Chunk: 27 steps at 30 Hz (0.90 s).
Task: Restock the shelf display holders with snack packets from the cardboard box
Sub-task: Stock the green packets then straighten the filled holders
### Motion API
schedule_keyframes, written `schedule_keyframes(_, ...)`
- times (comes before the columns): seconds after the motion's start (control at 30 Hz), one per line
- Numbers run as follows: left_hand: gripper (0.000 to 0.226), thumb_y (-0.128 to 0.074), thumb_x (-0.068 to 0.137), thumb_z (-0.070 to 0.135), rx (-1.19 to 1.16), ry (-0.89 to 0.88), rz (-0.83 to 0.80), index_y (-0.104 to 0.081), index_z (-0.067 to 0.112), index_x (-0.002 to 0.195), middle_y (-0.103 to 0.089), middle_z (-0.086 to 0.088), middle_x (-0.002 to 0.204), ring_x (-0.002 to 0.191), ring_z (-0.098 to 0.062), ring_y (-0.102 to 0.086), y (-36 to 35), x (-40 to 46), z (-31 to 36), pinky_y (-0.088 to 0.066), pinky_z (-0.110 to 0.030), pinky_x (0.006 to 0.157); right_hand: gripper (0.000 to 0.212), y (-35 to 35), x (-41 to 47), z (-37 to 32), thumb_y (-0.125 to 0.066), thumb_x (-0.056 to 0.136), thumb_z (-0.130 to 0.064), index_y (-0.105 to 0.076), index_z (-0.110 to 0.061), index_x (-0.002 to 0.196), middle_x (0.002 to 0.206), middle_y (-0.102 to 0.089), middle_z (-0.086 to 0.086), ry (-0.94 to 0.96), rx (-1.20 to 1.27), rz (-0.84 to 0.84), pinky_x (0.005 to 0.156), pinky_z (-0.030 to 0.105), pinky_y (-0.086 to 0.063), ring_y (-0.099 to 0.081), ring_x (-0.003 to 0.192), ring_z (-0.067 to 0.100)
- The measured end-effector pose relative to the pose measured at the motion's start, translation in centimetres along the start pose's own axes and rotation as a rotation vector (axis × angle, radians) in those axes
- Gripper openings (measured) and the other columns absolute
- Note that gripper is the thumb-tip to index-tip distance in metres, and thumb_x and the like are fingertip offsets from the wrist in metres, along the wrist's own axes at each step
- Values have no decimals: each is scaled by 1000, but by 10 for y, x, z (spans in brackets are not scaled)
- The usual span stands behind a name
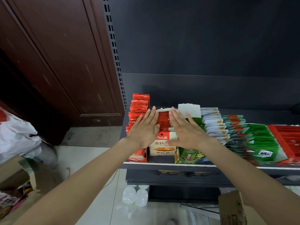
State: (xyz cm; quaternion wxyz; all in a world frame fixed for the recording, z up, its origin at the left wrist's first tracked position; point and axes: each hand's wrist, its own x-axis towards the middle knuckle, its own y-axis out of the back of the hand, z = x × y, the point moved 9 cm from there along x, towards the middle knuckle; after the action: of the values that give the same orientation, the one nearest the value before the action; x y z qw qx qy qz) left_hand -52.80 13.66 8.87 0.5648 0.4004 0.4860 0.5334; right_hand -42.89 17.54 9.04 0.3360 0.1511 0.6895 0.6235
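Observation:
A white display holder (162, 152) with an orange picture on its front stands on the dark shelf (170, 164), filled with a row of red snack packets (163, 120). My left hand (144, 129) lies flat with straight fingers against the left side of that row. On the row's right side my right hand (186, 129) lies flat the same way, its thumb touching the front packet (164, 138). Neither hand holds anything. A cardboard box (17, 179) with mixed packets sits at the lower left on the floor.
A red packet holder (138, 111) stands to the left, a green holder (190, 156) and rows of white, green and red packets (259, 140) to the right. A white bag (14, 135), clear bottles (134, 195) and a second carton (233, 208) lie on the floor.

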Motion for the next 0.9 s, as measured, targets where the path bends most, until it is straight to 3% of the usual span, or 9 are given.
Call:
schedule_keyframes(0.13, 57, -8, 102, 40, 62, 0, -79, 15, 16, 148, 23, 0, 156, 142, -11, 22, -4, 5, -3, 15, -30, 113, 108, -2, 3, 1, -46, 86, -65, 23, -7, 145, 154, 26, 10, -28, -33, -40, 116, 42, 13, 25, 142, 20)
schedule_keyframes(0.3, 56, -17, 103, 39, 65, -162, 109, 1, 16, 151, 7, 1, 158, 144, -8, 12, 15, -16, 16, 13, -21, 112, 92, 10, -5, -9, -46, 94, -49, 16, -7, 147, 156, 21, 10, 1, -32, 67, 114, 38, 13, 19, 144, 18)
schedule_keyframes(0.47, 67, -22, 101, 46, 235, -196, 30, 8, 11, 150, 11, -6, 158, 145, -16, 13, -4, -23, 23, 9, -28, 117, 81, 1, -7, -13, -36, 99, -44, 17, -5, 147, 156, 21, 12, -37, -97, 47, 115, 38, 9, 16, 145, 21)
schedule_keyframes(0.6, 71, -33, 102, 34, 412, -184, 56, 13, 5, 148, 14, -15, 157, 145, -25, 13, -7, -21, 29, 11, -34, 113, 83, 0, -6, -13, -37, 98, -43, 20, -5, 145, 154, 25, 12, -73, -124, 15, 114, 42, 12, 21, 143, 22)
schedule_keyframes(0.77, 78, -48, 97, 31, 117, -99, 184, 6, 11, 151, 6, -7, 159, 147, -16, 4, 11, -33, 22, 3, -26, 115, 87, 16, -18, -14, -47, 95, -42, 12, -7, 148, 158, 14, 9, -78, -92, 129, 115, 48, 8, 13, 145, 18)
schedule_keyframes(0.9, 91, -55, 93, 35, 156, -31, 160, 12, 7, 149, 13, -10, 158, 146, -18, 10, 13, -24, 17, 4, -28, 116, 93, 13, -10, -12, -49, 92, -51, 9, -7, 149, 159, 9, 8, -101, -85, 93, 118, 43, 5, 9, 146, 17)
